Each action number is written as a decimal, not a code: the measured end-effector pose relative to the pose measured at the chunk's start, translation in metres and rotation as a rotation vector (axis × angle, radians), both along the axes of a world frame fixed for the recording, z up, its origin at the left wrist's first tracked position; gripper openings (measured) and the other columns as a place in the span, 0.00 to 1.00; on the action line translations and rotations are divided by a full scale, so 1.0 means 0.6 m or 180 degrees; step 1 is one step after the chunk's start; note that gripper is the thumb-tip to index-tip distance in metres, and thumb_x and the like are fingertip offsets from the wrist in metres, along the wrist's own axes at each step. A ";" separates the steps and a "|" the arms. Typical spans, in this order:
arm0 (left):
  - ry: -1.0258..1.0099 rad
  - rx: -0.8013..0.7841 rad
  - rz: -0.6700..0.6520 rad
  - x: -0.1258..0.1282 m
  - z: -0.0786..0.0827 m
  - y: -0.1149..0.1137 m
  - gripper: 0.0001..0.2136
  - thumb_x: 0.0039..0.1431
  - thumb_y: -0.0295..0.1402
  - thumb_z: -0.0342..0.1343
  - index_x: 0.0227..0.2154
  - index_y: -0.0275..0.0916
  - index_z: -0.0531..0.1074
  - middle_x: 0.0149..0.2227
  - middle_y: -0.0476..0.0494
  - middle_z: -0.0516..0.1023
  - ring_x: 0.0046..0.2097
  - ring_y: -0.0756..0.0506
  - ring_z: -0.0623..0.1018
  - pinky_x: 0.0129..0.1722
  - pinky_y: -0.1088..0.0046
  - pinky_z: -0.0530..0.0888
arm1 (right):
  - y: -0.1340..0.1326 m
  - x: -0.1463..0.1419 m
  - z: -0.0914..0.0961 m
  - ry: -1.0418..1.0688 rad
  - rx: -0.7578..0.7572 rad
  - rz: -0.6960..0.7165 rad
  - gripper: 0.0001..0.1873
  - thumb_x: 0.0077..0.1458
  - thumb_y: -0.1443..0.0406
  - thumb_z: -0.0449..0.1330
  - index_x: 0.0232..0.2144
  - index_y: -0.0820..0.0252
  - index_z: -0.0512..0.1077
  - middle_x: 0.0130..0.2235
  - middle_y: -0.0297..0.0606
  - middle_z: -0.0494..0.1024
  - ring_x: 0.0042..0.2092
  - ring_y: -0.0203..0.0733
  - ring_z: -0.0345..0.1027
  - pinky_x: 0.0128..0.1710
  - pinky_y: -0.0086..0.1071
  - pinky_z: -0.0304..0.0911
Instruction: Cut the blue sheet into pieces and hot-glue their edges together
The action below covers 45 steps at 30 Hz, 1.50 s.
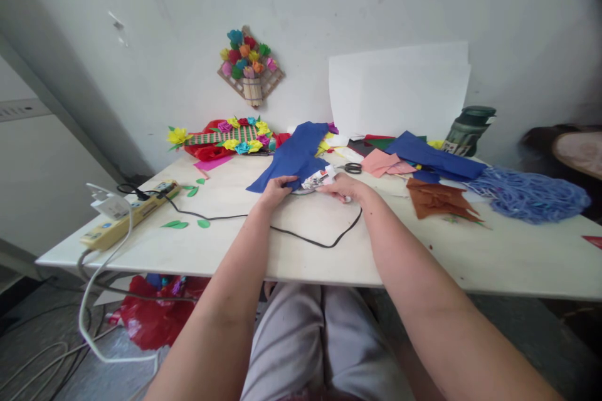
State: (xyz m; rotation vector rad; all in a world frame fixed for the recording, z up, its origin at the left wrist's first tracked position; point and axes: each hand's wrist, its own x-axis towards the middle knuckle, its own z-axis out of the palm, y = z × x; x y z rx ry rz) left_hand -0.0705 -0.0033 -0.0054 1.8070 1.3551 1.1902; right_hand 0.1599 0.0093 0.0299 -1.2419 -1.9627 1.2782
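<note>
My left hand is closed on the near edge of a blue paper sheet that lies on the white table. My right hand is closed around a small white printed object, which I cannot make out, beside the blue sheet. A black cable runs across the table just in front of both hands.
A yellow power strip with plugs sits at the left edge. Green paper leaves, black scissors, pink, blue and brown paper, blue yarn, a dark bottle and paper flower crafts lie about.
</note>
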 end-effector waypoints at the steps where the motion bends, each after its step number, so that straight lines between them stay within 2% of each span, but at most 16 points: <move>1: 0.0014 -0.0010 0.0002 0.000 0.001 -0.001 0.20 0.44 0.25 0.54 0.44 0.36 0.73 0.44 0.44 0.76 0.45 0.43 0.73 0.51 0.66 0.65 | -0.002 -0.002 0.001 -0.0015 0.0025 0.0001 0.17 0.43 0.59 0.65 0.21 0.60 0.60 0.14 0.26 0.62 0.12 0.26 0.50 0.08 0.22 0.47; 11: 0.0065 -0.0022 -0.0008 0.002 0.005 -0.004 0.21 0.44 0.24 0.53 0.44 0.35 0.73 0.41 0.44 0.77 0.43 0.43 0.74 0.51 0.65 0.65 | 0.003 -0.013 -0.007 -0.0148 0.0159 0.0047 0.17 0.43 0.58 0.64 0.21 0.60 0.60 0.14 0.25 0.62 0.12 0.26 0.51 0.09 0.22 0.48; 21: 0.0065 0.0052 -0.0021 -0.001 0.001 0.000 0.20 0.44 0.25 0.54 0.44 0.37 0.73 0.43 0.45 0.76 0.45 0.43 0.73 0.52 0.65 0.64 | -0.009 0.012 0.017 -0.0186 -0.0073 -0.0017 0.21 0.40 0.56 0.67 0.20 0.60 0.60 0.12 0.24 0.60 0.11 0.26 0.51 0.10 0.22 0.49; 25: 0.0122 0.0049 -0.0031 -0.002 -0.001 0.001 0.20 0.44 0.25 0.54 0.44 0.37 0.73 0.45 0.45 0.76 0.46 0.43 0.73 0.52 0.65 0.64 | -0.003 0.022 0.017 -0.0217 -0.0090 0.0016 0.22 0.39 0.55 0.67 0.18 0.60 0.59 0.11 0.25 0.61 0.11 0.28 0.53 0.10 0.23 0.51; 34: -0.0031 0.0000 -0.0038 -0.002 -0.002 0.001 0.20 0.44 0.25 0.54 0.43 0.38 0.74 0.41 0.46 0.77 0.45 0.43 0.73 0.50 0.66 0.65 | 0.006 0.028 0.009 -0.0139 -0.0024 -0.0055 0.20 0.40 0.56 0.66 0.17 0.62 0.61 0.12 0.27 0.62 0.11 0.28 0.54 0.09 0.23 0.52; 40: -0.0072 -0.0039 0.0000 0.002 0.003 -0.003 0.20 0.43 0.25 0.54 0.43 0.37 0.74 0.42 0.46 0.77 0.44 0.43 0.73 0.51 0.66 0.65 | -0.011 0.008 0.018 0.0014 -0.0030 -0.0104 0.17 0.40 0.59 0.67 0.26 0.64 0.66 0.18 0.31 0.69 0.15 0.28 0.58 0.09 0.20 0.50; 45: -0.0081 -0.0077 0.0017 0.004 0.006 -0.006 0.20 0.43 0.24 0.54 0.43 0.36 0.73 0.42 0.44 0.77 0.44 0.43 0.73 0.50 0.65 0.65 | 0.001 0.001 0.001 -0.0025 0.0021 -0.0021 0.17 0.41 0.58 0.66 0.28 0.63 0.67 0.18 0.30 0.70 0.14 0.27 0.56 0.09 0.20 0.51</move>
